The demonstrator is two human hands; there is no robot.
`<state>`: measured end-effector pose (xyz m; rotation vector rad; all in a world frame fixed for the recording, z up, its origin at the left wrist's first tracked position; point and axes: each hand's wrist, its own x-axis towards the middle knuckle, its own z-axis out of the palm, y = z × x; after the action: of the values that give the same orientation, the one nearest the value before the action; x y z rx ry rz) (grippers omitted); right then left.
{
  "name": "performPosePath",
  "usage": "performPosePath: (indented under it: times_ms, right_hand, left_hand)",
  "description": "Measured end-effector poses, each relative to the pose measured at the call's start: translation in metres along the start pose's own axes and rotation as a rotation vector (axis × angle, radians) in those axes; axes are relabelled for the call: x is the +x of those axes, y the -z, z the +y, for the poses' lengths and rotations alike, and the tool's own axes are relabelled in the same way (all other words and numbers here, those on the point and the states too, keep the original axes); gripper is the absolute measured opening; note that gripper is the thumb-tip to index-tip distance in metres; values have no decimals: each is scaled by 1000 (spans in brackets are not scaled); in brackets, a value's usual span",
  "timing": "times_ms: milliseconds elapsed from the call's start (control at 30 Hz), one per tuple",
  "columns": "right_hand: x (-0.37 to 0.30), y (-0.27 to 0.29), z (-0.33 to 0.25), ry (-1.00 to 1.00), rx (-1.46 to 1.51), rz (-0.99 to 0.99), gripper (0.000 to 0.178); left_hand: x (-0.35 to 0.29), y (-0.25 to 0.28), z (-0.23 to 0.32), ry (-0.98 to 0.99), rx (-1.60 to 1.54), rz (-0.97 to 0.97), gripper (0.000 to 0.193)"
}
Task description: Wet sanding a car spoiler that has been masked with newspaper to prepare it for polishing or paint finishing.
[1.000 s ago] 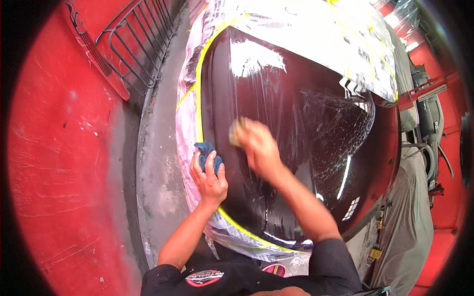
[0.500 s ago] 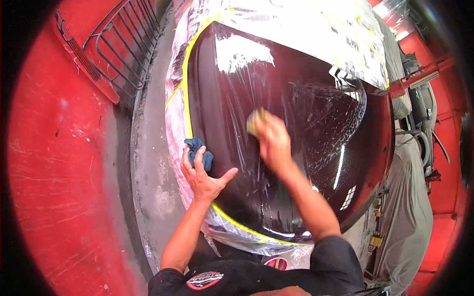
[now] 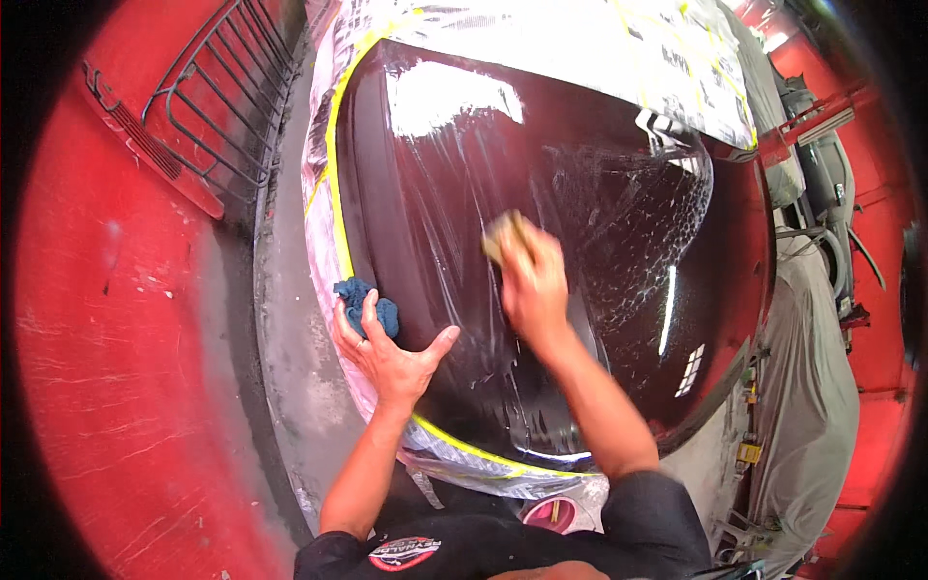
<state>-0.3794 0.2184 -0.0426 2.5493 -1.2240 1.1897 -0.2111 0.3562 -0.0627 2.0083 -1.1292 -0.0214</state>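
A dark, glossy car hood (image 3: 454, 232) lies in front of me, wet and streaked with runs of liquid. My right hand (image 3: 535, 290) grips a yellowish-tan sponge or sanding pad (image 3: 502, 239), its exact kind blurred by motion, against the middle of the hood. At the hood's left edge, my left hand (image 3: 394, 362) has its fingers around a crumpled blue cloth (image 3: 368, 308), while its thumb stretches out over the panel. Yellow tape (image 3: 338, 184) follows the edge beside the cloth.
Printed masking paper (image 3: 580, 48) covers the area beyond the hood. A black metal rack (image 3: 217, 97) leans at the red wall (image 3: 106, 319) on the left. A pink bucket (image 3: 551, 512) stands near my body. Grey draped sheeting (image 3: 807, 406) hangs on the right.
The whole view has shifted slightly. My right hand still has the pad near mid-hood, only a little displaced, and my left hand stays with the blue cloth at the edge.
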Motion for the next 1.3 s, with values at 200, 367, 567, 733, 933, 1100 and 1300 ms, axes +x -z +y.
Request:
performPosePath:
  times_ms: [200,367,567,733,933,1100,1300]
  right_hand:
    - [68,-30,29,6,65,18,42]
    - [-113,49,-33,-125,132,-90,38]
    - [78,-43,21,-59,60,84,37]
    - [-29,-10,-31,-81,76,4,50]
    - [23,-27,-6,-44,35,55,48]
    - [75,-35,30,5,3,78,37]
    - [-95,60,-15,-138,-49,-48,52]
  left_hand:
    - [-3,-14,-6,-61,-21,4,102]
    - [-5,-6,-21,-154,15,42,95]
    - [-6,-24,-7,-179,-19,8,91]
    - [-1,-9,-24,-142,-10,28,91]
    - [-4,-15,-19,-170,-18,46,91]
    - [-6,-15,-15,-122,-69,7,91]
    - [-4,-5,-23,-141,-26,36,92]
